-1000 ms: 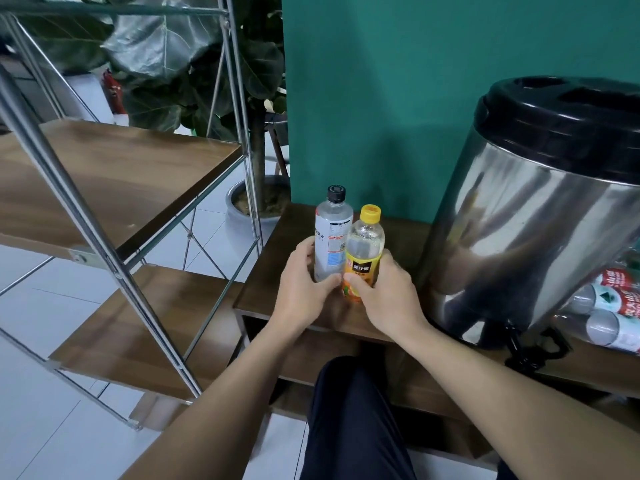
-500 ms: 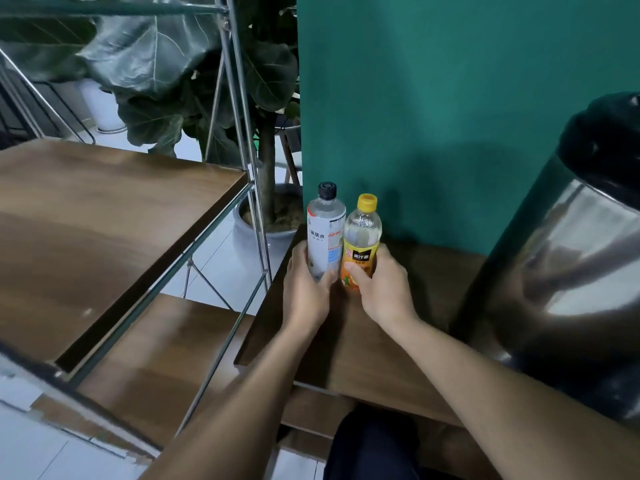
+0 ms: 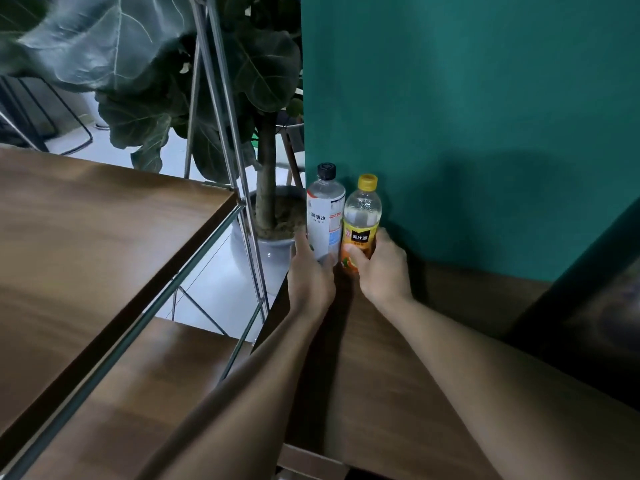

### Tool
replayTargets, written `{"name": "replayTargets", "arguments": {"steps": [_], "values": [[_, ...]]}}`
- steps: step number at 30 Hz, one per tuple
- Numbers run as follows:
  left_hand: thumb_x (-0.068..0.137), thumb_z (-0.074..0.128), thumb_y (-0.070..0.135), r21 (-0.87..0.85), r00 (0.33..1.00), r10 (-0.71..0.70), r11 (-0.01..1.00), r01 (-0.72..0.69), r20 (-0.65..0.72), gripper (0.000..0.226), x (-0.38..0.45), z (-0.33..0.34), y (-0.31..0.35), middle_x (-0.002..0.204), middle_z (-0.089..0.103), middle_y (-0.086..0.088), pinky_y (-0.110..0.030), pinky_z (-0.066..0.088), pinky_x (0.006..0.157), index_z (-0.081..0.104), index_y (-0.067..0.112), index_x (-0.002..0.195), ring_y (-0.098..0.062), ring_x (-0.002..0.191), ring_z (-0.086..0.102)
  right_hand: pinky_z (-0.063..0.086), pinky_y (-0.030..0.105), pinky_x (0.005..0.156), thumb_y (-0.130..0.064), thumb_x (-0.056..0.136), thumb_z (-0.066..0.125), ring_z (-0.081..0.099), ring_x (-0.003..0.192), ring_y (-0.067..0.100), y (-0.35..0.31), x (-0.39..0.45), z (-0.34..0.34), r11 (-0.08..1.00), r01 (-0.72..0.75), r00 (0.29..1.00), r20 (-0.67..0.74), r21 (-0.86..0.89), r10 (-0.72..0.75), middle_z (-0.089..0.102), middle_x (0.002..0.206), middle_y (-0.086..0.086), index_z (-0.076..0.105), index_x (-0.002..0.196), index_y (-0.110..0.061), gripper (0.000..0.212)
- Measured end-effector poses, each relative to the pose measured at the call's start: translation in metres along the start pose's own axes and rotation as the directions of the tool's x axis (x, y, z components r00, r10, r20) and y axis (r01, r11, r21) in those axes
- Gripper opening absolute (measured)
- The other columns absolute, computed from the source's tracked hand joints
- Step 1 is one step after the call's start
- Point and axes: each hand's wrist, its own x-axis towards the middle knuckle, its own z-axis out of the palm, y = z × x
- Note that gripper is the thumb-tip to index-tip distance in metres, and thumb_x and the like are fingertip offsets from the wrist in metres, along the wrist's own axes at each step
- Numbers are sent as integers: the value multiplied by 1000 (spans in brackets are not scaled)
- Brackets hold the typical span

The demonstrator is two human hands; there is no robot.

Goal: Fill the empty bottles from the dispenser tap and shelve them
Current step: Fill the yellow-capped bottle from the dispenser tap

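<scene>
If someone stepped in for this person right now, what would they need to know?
Left hand: grips the black-capped bottle.
Right hand: grips the yellow-capped bottle.
Both bottles are upright, side by side and capped, at the back left of the wooden counter against the green wall.
The dispenser is at the right edge, its tap out of view.
Shelves to the left hold no bottles.
Whether the bottles are filled cannot be told; shelving remains.

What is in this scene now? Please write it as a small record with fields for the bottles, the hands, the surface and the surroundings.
left hand: left hand grips the black-capped bottle low down
right hand: right hand grips the yellow-capped bottle at its orange label
bottles: both upright, capped, side by side
surface: dark wooden table by the green wall
surroundings: wooden shelf at left, potted plant behind
</scene>
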Motion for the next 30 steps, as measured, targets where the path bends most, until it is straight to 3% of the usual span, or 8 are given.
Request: {"name": "replayTargets", "arguments": {"steps": [4, 7, 11, 16, 21, 23, 25, 30], "values": [[102, 70, 15, -25, 999, -20, 1000, 19, -30, 58, 9, 5, 1, 142, 70, 6, -35, 53, 95, 50, 30, 154, -15, 123, 66, 52, 34, 84, -40, 98, 81, 72, 104, 28, -3, 11, 6, 1000, -26, 1000, -6, -8, 26, 76, 113, 6, 65, 116, -14, 36], [103, 69, 16, -27, 998, -44, 999, 43, -34, 56, 13, 8, 5, 137, 71, 11, -35, 53, 92, 51, 34, 152, -13, 119, 68, 54, 35, 85, -40, 98, 81, 72, 107, 31, -8, 17, 9, 998, -59, 998, -8, -17, 59, 76, 115, 9, 64, 116, -12, 37], [106, 69, 17, -12, 999, -47, 999, 47, 12, 57, 10, 2, 4, 145, 70, 11, -36, 54, 104, 51, 32, 158, -9, 125, 65, 54, 36, 89, -44, 98, 80, 72, 112, 32, -10, 21, 6, 994, -110, 992, 54, -10, 110, 76, 118, 9, 66, 120, -12, 41], [108, 68, 13, 44, 997, -68, 997, 67, 24, 60, -20, -12, 11, 157, 64, 6, -29, 43, 114, 49, 26, 163, -15, 142, 59, 52, 40, 105, -45, 99, 81, 64, 134, 37, 1, -7, -17, 980, -201, 975, 95, -11, 201, 67, 143, 19, 56, 147, 0, 70], [110, 67, 15, 27, 992, -120, 993, 119, 37, 51, -70, -25, 27, 154, 68, 5, -40, 48, 125, 56, 23, 159, -14, 144, 62, 52, 27, 101, -35, 104, 76, 74, 116, 21, -1, -58, -50, 965, -228, 973, 53, 132, 223, 79, 123, 5, 75, 133, -10, 38], [111, 67, 13, -23, 995, -82, 996, 83, 64, 41, -97, -38, 45, 144, 74, 8, -41, 52, 123, 66, 21, 151, -7, 135, 67, 61, 39, 103, -28, 105, 74, 79, 101, 18, -10, -83, -63, 927, -242, 970, 49, 287, 238, 83, 102, -3, 82, 107, -20, 11], [111, 68, 14, -45, 997, -26, 999, 29, 77, 30, -130, -53, 69, 129, 78, 15, -34, 56, 116, 74, 24, 138, 2, 123, 70, 65, 48, 97, -20, 105, 72, 80, 92, 15, -23, -113, -85, 885, -235, 972, 80, 402, 222, 82, 91, -5, 81, 96, -24, 13], [110, 70, 20, -171, 982, 112, 981, -86, 153, 13, -220, -86, 133, 103, 81, 11, -28, 61, 94, 81, 26, 108, -8, 102, 76, 65, 38, 83, -13, 108, 66, 74, 82, 14, -51, -208, -178, 906, -34, 994, 106, 422, -12, 79, 86, -2, 77, 95, -23, 20]]}}
